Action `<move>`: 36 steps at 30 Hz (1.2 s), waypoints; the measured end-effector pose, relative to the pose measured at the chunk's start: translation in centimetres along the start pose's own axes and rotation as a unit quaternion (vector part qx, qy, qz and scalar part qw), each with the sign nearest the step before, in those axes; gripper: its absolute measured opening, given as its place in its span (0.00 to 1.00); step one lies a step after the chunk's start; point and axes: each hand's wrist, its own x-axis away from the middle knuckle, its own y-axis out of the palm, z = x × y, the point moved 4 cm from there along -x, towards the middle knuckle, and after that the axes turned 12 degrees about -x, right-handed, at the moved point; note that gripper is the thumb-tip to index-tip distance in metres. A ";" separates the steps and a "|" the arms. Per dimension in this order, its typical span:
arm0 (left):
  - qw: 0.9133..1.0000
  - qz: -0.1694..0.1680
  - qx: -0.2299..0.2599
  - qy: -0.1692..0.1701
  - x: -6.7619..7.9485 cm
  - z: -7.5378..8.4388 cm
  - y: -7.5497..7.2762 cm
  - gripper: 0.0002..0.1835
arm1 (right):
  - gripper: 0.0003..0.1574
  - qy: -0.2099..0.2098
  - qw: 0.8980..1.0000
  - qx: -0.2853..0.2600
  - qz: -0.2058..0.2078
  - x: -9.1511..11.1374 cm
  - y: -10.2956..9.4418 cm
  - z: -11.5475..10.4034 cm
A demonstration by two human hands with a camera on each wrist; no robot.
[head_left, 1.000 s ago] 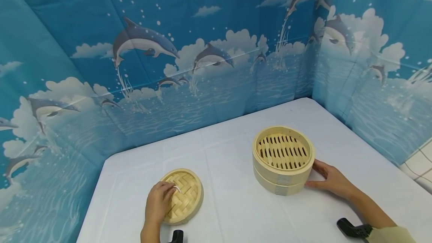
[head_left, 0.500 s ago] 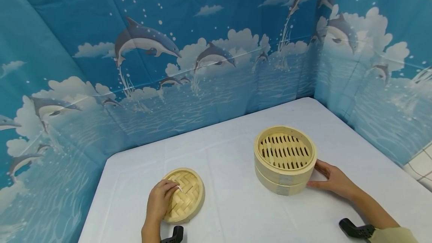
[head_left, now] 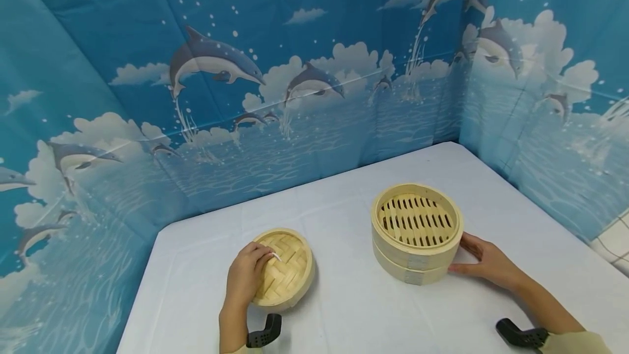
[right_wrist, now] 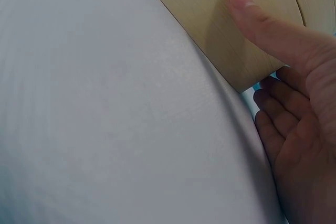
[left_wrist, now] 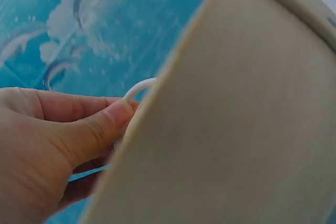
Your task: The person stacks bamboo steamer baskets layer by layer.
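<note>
Two hands are busy, one on each thing. My left hand [head_left: 248, 277] holds the round woven lid [head_left: 287, 269]. My fingers curl over its top and pinch the little white loop [head_left: 276, 256] there. The left wrist view shows my thumb [left_wrist: 89, 132] pressed on the lid's rim, with the loop just above it. The lid looks tipped up a bit on my side, but I cannot tell for sure if it is off the table [head_left: 344, 310].

My right hand [head_left: 488, 266] is flat against the right side of the steamer [head_left: 416, 232]. Its fingers are straight and spread. The right wrist view shows my thumb [right_wrist: 262, 24] lying on the steamer's wall and my other fingers [right_wrist: 273, 108] down by its bottom edge.

The steamer lies to the right of the lid, well apart from it. It sits between my two hands and touches only my right hand. So the open top is off to the right of my left hand and a bit farther from me. The lid is round, so it has no long side.

I count one lid, one loop and two steamer baskets. The baskets are stacked, one on top of the other. The top basket is open and I can see its slats. The blue wall [head_left: 196, 70] with dolphins stands behind it all.
</note>
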 end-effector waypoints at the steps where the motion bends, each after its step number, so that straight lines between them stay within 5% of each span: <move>1: 1.000 0.004 0.001 0.009 -0.6 0.6 -0.2 0.04 | 0.54 -0.004 1.000 -0.001 0.000 0.0 0.0 0.0; 8: 0.997 0.032 0.023 0.063 -5.1 5.3 -1.8 0.05 | 0.54 -0.011 1.000 -0.006 -0.004 0.2 -0.2 0.1; 18: 0.990 0.027 0.039 0.131 -10.1 11.7 -3.1 0.08 | 0.53 -0.023 1.000 -0.005 0.001 0.3 -0.4 0.0; 29: 0.989 0.012 0.044 0.142 -11.8 17.7 -1.3 0.11 | 0.54 -0.003 1.000 -0.003 0.001 0.4 -0.1 0.2; 36: 0.988 0.028 -0.017 0.150 -11.8 21.0 0.0 0.11 | 0.53 -0.014 1.000 -0.009 0.001 0.4 -0.2 0.0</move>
